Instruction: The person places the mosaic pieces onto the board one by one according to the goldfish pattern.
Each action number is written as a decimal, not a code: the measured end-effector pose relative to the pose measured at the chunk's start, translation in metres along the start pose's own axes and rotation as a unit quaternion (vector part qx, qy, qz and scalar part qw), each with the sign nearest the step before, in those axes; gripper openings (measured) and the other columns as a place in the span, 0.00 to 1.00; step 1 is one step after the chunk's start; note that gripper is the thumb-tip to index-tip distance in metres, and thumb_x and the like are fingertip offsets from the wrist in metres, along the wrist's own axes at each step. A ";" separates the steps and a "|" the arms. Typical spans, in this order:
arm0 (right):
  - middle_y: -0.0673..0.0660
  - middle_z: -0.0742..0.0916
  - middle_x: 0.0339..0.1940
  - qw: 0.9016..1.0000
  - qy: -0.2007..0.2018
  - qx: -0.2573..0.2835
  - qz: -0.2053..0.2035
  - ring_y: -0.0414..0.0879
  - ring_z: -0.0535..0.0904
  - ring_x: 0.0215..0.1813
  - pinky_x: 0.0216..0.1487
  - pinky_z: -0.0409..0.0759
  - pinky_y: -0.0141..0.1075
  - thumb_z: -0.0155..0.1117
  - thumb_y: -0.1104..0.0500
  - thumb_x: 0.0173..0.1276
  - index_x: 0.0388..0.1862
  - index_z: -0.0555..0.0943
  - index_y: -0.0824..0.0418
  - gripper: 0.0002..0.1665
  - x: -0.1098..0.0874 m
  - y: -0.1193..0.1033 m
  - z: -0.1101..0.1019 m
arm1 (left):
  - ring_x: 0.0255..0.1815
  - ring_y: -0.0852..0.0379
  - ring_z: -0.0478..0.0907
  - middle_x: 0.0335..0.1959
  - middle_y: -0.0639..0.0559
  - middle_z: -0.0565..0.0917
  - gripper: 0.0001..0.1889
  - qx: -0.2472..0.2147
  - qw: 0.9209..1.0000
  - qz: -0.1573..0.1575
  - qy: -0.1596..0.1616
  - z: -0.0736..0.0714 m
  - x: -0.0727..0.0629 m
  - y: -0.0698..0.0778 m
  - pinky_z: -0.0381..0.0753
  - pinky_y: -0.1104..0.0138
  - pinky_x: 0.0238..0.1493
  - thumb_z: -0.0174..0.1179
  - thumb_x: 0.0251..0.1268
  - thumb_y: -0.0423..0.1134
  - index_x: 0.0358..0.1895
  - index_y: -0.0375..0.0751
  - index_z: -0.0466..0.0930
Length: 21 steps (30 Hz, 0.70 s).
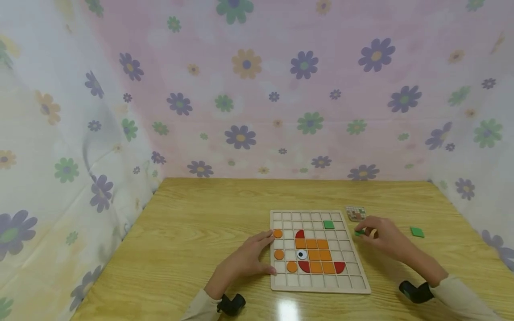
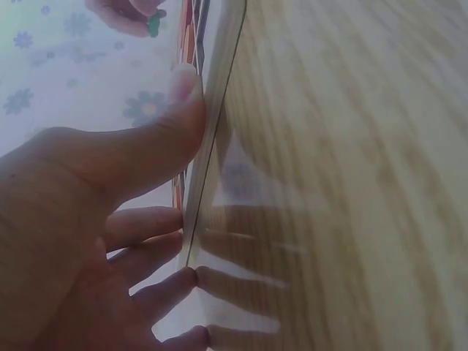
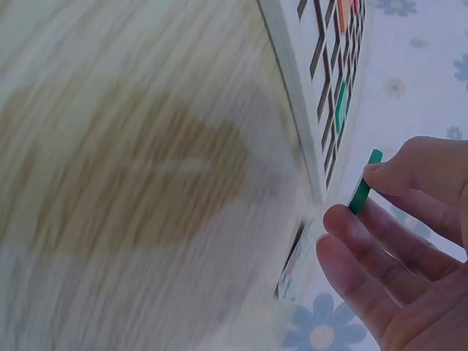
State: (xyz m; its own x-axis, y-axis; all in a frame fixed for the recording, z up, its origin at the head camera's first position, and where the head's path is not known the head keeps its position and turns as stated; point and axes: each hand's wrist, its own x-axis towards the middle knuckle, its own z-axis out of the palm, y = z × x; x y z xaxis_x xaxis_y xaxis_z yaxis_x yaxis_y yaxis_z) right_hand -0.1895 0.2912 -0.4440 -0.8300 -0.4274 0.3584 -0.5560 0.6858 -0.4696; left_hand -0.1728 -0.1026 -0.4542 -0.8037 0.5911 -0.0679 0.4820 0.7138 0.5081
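Note:
A wooden grid board (image 1: 281, 281) lies on the table with a picture of orange squares, red quarter-round tiles and a round eye tile (image 1: 301, 254). Three orange round tiles (image 1: 291, 266) sit in its left cells, and a green square tile (image 1: 329, 224) fills a cell near the top right. My left hand (image 1: 250, 256) rests at the board's left edge, thumb and fingertips touching the rim with fingers fairly straight. Off the board's right side, my right hand (image 1: 381, 236) pinches another green tile (image 3: 363, 183) between thumb and fingers, just above the table.
A small pattern card (image 1: 355, 213) lies beyond the board's upper right corner. To the right of my right hand is a loose green tile (image 1: 417, 232). Flowered cloth (image 1: 257, 111) hangs behind the wooden table (image 1: 201, 223) and along both sides.

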 end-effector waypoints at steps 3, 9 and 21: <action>0.51 0.82 0.31 1.000 -0.009 0.018 -0.011 0.34 0.75 0.28 0.21 0.74 0.29 0.69 0.72 0.54 0.34 0.84 0.61 0.11 0.004 -0.004 0.005 | 0.74 0.48 0.51 0.74 0.50 0.56 0.45 -0.012 1.000 0.004 -0.003 0.000 0.000 -0.001 0.55 0.52 0.69 0.68 0.51 0.55 0.71 0.40 0.61; 0.44 0.79 0.26 0.998 -0.028 0.032 -0.051 0.33 0.73 0.29 0.21 0.73 0.29 0.66 0.73 0.55 0.33 0.83 0.61 0.11 0.012 -0.014 0.013 | 0.74 0.48 0.50 0.74 0.49 0.56 0.46 -0.018 1.000 0.006 -0.003 0.001 0.001 -0.001 0.50 0.50 0.71 0.69 0.51 0.54 0.71 0.40 0.61; 0.45 0.81 0.29 0.997 -0.034 -0.016 -0.072 0.32 0.70 0.25 0.37 0.64 0.39 0.67 0.72 0.54 0.33 0.84 0.58 0.11 0.027 -0.023 0.033 | 0.74 0.48 0.49 0.74 0.49 0.56 0.45 -0.027 1.000 -0.001 -0.008 0.000 0.000 0.000 0.48 0.51 0.71 0.69 0.52 0.53 0.71 0.39 0.61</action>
State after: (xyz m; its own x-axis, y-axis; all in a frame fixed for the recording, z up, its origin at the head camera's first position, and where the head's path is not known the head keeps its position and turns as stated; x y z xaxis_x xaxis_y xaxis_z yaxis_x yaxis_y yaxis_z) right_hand -0.2005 0.2450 -0.4503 -0.7438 -0.5608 0.3638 -0.6684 0.6329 -0.3908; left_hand -0.1729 -0.1030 -0.4542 -0.7982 0.5967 -0.0826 0.4614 0.6937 0.5531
